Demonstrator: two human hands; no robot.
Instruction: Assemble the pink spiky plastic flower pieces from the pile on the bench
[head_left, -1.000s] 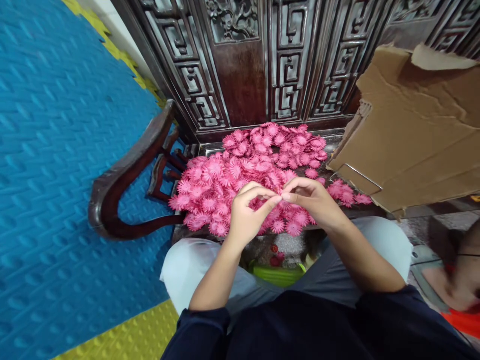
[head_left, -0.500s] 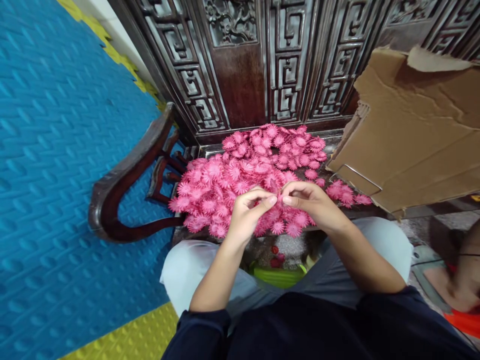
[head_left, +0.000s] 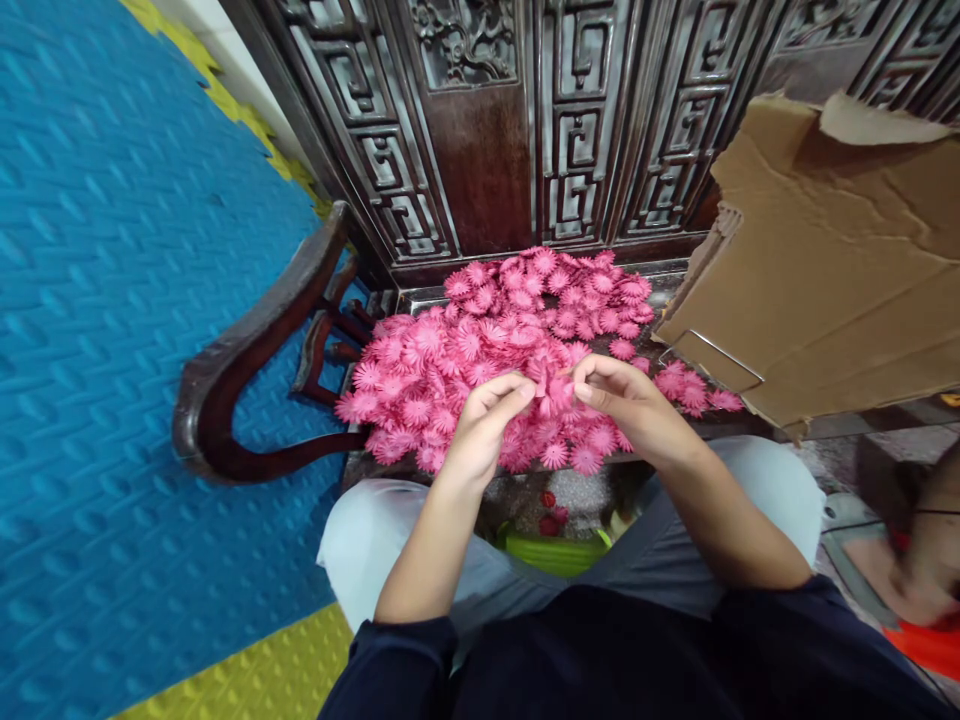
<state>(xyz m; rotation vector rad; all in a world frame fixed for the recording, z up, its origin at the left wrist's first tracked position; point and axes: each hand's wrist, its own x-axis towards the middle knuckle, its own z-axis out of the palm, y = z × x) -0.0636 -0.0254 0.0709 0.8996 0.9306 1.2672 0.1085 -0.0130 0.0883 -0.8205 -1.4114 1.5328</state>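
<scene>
A pink artificial flower (head_left: 556, 391) is stretched between my two hands above a heap of the same kind. My left hand (head_left: 486, 425) pinches its left edge between thumb and fingertips. On the opposite edge, my right hand (head_left: 628, 408) is closed in a similar pinch. Beneath and behind them, the pile of pink flowers (head_left: 420, 375) spreads over the dark wooden seat (head_left: 394, 482). The petals blend with the pile, so the flower's exact outline is hard to make out.
A carved wooden backrest (head_left: 484, 170) rises behind the pile, with a curved armrest (head_left: 247, 370) at left. Torn cardboard (head_left: 847, 270) leans at right, near a few loose flowers (head_left: 686, 387). A green container (head_left: 555, 553) sits below, between my knees. Another person's foot (head_left: 892, 575) shows at far right.
My hands have moved apart from nearly touching, the left going leftward and the right slightly rightward. More of the pink flower now shows between them.
</scene>
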